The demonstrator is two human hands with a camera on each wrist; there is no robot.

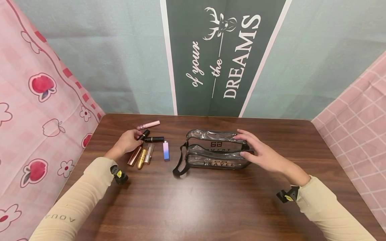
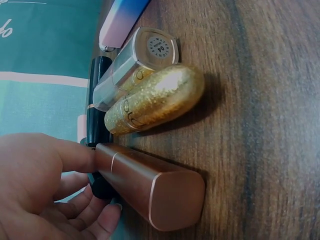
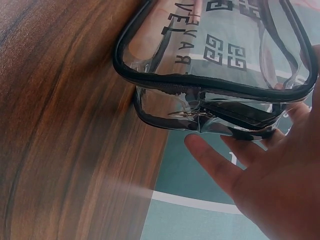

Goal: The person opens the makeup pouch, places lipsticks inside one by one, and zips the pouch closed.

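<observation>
My left hand (image 1: 129,141) pinches a black lipstick tube (image 1: 143,135) at the left of the table. In the left wrist view its thumb lies at the near end of a brown lipstick tube (image 2: 150,190), which partly hides the black one. Beside these lie a gold bullet-shaped lipstick (image 1: 141,159), a clear-capped lipstick (image 1: 149,153) and another black tube (image 1: 154,139). My right hand (image 1: 261,154) spreads its fingers over the right end of a clear, black-trimmed travel pouch (image 1: 215,155). Whether every fingertip touches the pouch is hard to tell.
A pink lip gloss tube (image 1: 148,125) lies behind the lipsticks. A pink-to-blue tube (image 1: 166,151) stands apart, nearer the pouch. The pouch's black strap (image 1: 180,167) loops out on its left side. Printed cloth hangs behind the brown wooden table (image 1: 193,207) and along both sides.
</observation>
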